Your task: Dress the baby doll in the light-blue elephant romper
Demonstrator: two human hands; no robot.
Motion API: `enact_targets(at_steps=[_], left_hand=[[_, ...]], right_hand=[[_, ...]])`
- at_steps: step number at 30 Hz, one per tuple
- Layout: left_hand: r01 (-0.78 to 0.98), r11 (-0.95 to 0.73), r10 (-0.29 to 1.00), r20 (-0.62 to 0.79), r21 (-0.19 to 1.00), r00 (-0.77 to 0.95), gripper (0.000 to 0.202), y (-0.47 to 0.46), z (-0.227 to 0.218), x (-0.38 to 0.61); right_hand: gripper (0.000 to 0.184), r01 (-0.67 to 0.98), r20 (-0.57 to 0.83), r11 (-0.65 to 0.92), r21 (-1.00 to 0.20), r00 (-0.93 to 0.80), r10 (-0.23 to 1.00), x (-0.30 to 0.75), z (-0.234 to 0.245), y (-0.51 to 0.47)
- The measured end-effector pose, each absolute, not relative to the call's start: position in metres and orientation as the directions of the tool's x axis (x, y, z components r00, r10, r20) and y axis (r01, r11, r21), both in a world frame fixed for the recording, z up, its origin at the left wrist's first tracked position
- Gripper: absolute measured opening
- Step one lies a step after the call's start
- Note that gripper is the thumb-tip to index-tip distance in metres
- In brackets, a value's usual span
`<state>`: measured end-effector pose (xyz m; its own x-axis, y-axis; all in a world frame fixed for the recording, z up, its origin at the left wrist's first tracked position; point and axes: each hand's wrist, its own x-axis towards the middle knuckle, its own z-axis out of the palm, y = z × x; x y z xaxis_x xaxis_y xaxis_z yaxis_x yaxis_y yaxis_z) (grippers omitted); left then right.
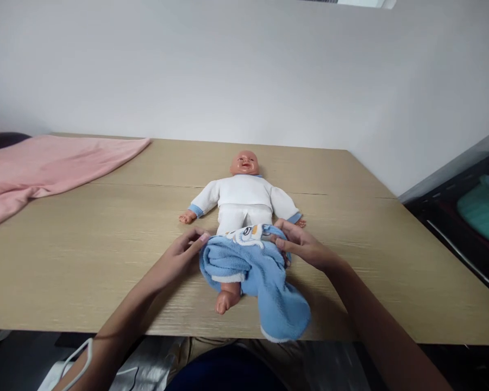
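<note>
A baby doll point(243, 198) in a white top lies on its back in the middle of the wooden table point(85, 244), head away from me. Bunched blue fleece trousers point(252, 271) with a cartoon print cover its legs up to the thighs. One bare foot sticks out at the lower left, and the other trouser leg hangs over the table's front edge. My left hand point(182, 255) pinches the left side of the waistband. On the other side, my right hand point(299, 243) grips the waistband beside the doll's hip.
A pink cloth point(44, 165) lies spread at the table's far left corner. To the right stands a dark shelf point(464, 228) holding a green cloth point(487, 209). A white wall runs behind the table. A white cable point(81, 358) hangs near my left forearm.
</note>
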<state>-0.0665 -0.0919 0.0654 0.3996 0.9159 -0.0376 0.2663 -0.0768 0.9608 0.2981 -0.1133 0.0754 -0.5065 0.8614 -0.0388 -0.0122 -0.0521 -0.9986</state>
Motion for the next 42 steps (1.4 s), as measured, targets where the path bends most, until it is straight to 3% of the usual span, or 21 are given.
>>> enact_targets(at_steps=[2,5,8,11,14,17,20,24,26,29,33,36,42], left_hand=[[0.350,-0.266,0.926,0.137,0.898,0.352,0.037,-0.091,0.075,-0.061],[0.418,-0.525,0.821,0.310,0.741,0.480,0.034,-0.090,0.101,-0.045],[0.403,-0.628,0.702,0.262,0.665,0.662,0.039,-0.083,0.131,-0.021],[0.403,-0.662,0.571,0.077,0.631,0.817,0.043,-0.065,0.150,0.002],[0.381,-0.611,0.424,-0.120,0.694,0.898,0.048,-0.041,0.153,0.018],[0.258,-0.422,0.319,-0.125,0.869,0.940,0.044,-0.021,0.143,0.027],[0.137,-0.168,0.281,-0.086,0.976,0.956,0.041,-0.009,0.129,0.030],[0.111,0.026,0.315,-0.113,0.993,0.942,0.036,-0.008,0.116,0.031],[0.130,0.007,0.337,-0.125,0.991,0.933,0.038,-0.010,0.116,0.032],[0.194,-0.103,0.347,-0.147,0.976,0.926,0.045,-0.011,0.118,0.035],[0.226,-0.167,0.139,-0.204,0.960,0.969,0.049,-0.008,0.115,0.042],[0.190,-0.133,0.019,-0.189,0.973,0.982,0.046,-0.003,0.110,0.043],[0.134,-0.193,0.116,-0.112,0.972,0.987,0.049,0.003,0.102,0.041]], right_hand=[[0.040,0.031,-0.060,-0.051,-0.998,-0.581,0.811,0.297,0.078,-0.113],[0.051,0.139,-0.116,-0.035,-0.990,-0.629,0.769,0.297,0.082,-0.113],[0.043,0.232,-0.130,0.034,-0.972,-0.655,0.744,0.300,0.080,-0.112],[0.043,0.152,-0.024,0.092,-0.984,-0.627,0.779,0.300,0.073,-0.111],[0.045,-0.020,0.079,0.081,-0.996,-0.537,0.840,0.296,0.067,-0.112],[0.045,-0.116,0.083,0.030,-0.993,-0.480,0.873,0.290,0.066,-0.116],[0.055,-0.081,-0.009,-0.055,-0.995,-0.483,0.876,0.288,0.068,-0.118],[0.055,0.046,-0.140,-0.142,-0.989,-0.619,0.773,0.295,0.071,-0.119],[0.050,0.032,-0.117,-0.126,-0.992,-0.639,0.760,0.300,0.070,-0.120],[0.051,-0.098,0.005,-0.054,-0.994,-0.523,0.852,0.302,0.063,-0.120],[0.051,-0.190,0.035,-0.040,-0.981,-0.373,0.927,0.298,0.052,-0.122],[0.050,-0.114,-0.041,-0.094,-0.989,-0.406,0.913,0.297,0.053,-0.122],[0.063,-0.005,-0.078,-0.102,-0.995,-0.618,0.782,0.306,0.071,-0.121]])
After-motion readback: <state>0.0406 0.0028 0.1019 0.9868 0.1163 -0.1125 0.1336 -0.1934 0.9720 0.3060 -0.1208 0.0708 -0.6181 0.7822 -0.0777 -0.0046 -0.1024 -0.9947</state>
